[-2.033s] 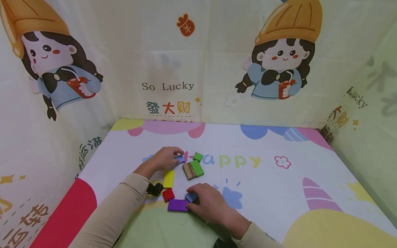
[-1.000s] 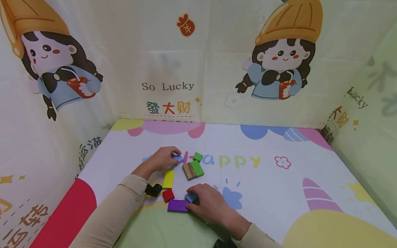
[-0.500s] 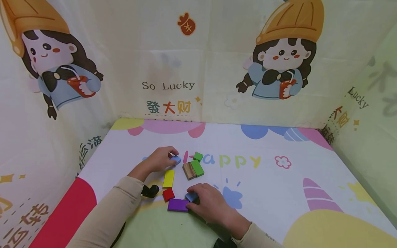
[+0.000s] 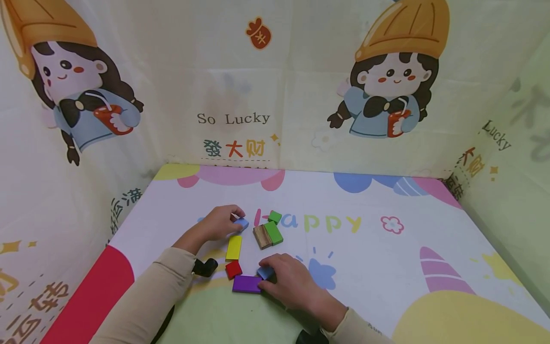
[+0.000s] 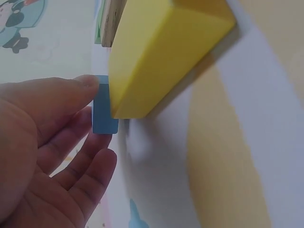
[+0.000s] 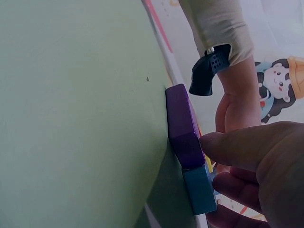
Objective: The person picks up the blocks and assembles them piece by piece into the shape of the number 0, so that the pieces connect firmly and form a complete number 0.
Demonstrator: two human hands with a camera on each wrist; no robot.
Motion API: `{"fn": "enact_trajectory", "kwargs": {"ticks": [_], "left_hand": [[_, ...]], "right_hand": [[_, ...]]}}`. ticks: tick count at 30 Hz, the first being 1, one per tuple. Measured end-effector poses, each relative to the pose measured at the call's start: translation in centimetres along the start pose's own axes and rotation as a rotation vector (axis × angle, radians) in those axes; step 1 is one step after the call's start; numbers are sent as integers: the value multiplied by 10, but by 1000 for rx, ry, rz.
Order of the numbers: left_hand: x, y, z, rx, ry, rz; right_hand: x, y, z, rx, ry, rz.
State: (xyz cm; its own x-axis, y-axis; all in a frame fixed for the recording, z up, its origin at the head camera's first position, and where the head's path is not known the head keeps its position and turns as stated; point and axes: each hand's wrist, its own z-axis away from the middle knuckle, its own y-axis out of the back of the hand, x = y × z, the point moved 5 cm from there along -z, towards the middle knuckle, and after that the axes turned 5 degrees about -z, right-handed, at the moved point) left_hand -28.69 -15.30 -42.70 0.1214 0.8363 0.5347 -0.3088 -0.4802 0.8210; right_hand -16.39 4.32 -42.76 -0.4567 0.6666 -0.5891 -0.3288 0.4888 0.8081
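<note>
In the head view my left hand (image 4: 218, 225) pinches a light blue block (image 4: 242, 224) between thumb and fingers. In the left wrist view this block (image 5: 105, 108) stands at the end of the yellow block (image 5: 156, 57), seemingly touching it. My right hand (image 4: 288, 282) rests with curled fingers round a darker blue block (image 4: 265, 273). Its thumb touches the end of the purple block (image 4: 246, 284); in the right wrist view the blue block (image 6: 199, 190) adjoins the purple one (image 6: 183, 123). A red block (image 4: 234, 270) lies between yellow and purple.
A wood-grain block (image 4: 261, 237) and a green block (image 4: 273, 232) lie side by side right of the yellow one, with a small green block (image 4: 275, 217) behind. A patterned cloth covers the table (image 4: 365, 258); a printed backdrop (image 4: 301, 105) stands behind. A black wrist camera (image 4: 205, 267) sits under the left sleeve.
My left hand has drawn the light blue block a little left and toward me, closer to the far end of the yellow block. The right hand and the other blocks stay in place.
</note>
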Motion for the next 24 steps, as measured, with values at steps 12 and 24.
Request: {"fn": "enact_trajectory", "kwargs": {"ticks": [12,24], "left_hand": [[0,-3,4,-23,21,22],[1,-5,4,-14,6,13]], "right_hand": [[0,1,0,4,10,13],[0,1,0,11,23,5]]}}
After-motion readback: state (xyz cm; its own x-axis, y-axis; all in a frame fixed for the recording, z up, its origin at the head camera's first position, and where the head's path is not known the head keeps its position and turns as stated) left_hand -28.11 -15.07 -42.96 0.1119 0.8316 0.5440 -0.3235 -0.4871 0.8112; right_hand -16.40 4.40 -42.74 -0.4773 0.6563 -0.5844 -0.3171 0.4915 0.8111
